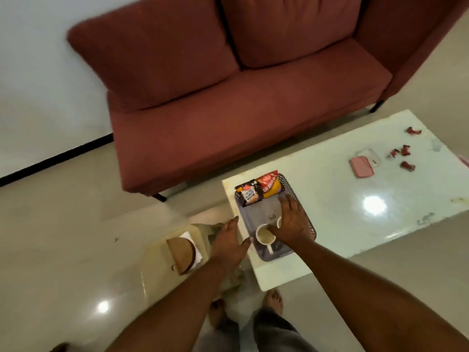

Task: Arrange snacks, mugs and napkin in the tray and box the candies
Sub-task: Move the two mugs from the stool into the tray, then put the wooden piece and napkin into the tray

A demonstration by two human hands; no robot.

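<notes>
While my right hand (291, 222) rests open over the second mug (279, 221), left hand (229, 241) open at the tray's (302, 199) left edge. White mug (264, 235) at tray's near end: rigid, breakable, looks full, so lift by handle, level.

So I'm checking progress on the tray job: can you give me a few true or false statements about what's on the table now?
1. Two snack packets lie at the far end of the tray. True.
2. The candies are already in the box. False: they lie loose on the table beside it.
3. The right hand is over the tray by a mug. True.
4. The pink lid is closed on the box. False: it lies beside the box.
</notes>
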